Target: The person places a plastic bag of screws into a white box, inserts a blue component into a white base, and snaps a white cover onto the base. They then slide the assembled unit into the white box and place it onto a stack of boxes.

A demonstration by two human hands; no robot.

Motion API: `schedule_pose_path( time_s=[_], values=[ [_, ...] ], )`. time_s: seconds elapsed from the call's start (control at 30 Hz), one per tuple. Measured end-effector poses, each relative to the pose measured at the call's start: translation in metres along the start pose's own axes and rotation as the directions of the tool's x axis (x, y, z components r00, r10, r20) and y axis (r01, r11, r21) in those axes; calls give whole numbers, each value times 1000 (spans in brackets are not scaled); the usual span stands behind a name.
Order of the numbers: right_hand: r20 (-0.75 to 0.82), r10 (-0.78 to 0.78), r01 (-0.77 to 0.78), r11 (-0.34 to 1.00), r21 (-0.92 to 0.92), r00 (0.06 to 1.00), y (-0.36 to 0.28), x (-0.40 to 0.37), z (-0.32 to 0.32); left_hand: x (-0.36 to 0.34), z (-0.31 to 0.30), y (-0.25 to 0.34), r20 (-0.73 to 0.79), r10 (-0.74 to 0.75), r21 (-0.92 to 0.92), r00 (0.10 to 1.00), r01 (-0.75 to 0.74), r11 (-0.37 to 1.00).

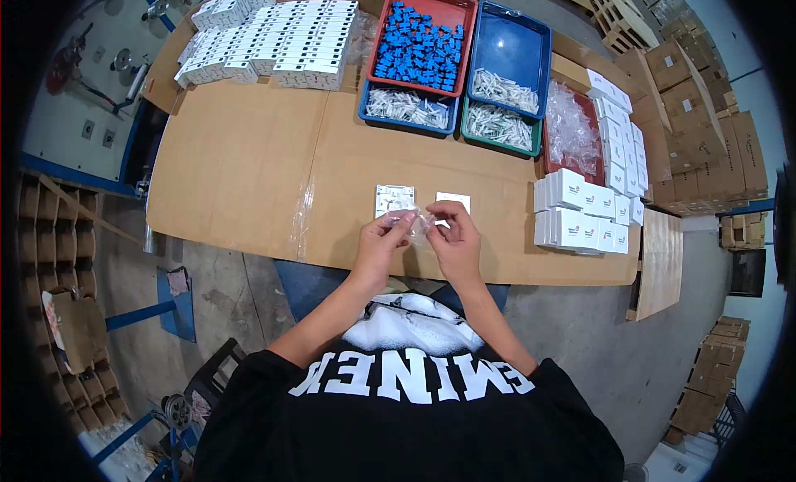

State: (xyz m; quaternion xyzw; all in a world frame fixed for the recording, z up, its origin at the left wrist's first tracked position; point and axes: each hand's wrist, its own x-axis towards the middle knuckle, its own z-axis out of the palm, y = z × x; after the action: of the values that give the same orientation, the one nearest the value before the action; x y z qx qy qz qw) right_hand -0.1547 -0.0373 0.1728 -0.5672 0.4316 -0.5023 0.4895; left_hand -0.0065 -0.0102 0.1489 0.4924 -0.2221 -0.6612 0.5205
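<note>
My left hand pinches a small clear plastic bag over the near part of the table. The fingers of my right hand are closed on the bag's other side. Something small and white shows by the right fingertips, too small to name. Just beyond the left fingers lies a flat white piece with dark markings and cut-outs. Past my right hand a white square piece is partly hidden by the fingers. What the bag contains cannot be made out.
Behind stand a red tray of blue parts, blue trays and a green tray of small white pieces. A red tray holds clear bags. White boxes are stacked at right and back left on the cardboard-covered table.
</note>
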Motion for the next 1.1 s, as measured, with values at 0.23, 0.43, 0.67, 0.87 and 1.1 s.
schedule_pose_path(
  time_s=[0.23, 0.43, 0.67, 0.87, 1.1],
  values=[
    [78, 325, -331, 881, 338, 943, 17, -8, -3, 0, 9, 3, -59, 82, -230, 995, -94, 969],
    [118, 349, -368, 892, 263, 930, 17, -8, -6, 1, 13, 7, -121, 200, -201, 972, -222, 954],
    [209, 562, -598, 724, 342, 800, 10, 2, -18, -6, 18, 16, -38, 317, 32, 948, -316, 948],
    [347, 582, -677, 601, 425, 735, 41, -2, -33, -5, 10, 6, 2, 319, 49, 948, -319, 947],
    [272, 639, -694, 677, 243, 719, 16, 3, -30, -3, 0, 21, -7, 498, 395, 867, -455, 798]
  ],
)
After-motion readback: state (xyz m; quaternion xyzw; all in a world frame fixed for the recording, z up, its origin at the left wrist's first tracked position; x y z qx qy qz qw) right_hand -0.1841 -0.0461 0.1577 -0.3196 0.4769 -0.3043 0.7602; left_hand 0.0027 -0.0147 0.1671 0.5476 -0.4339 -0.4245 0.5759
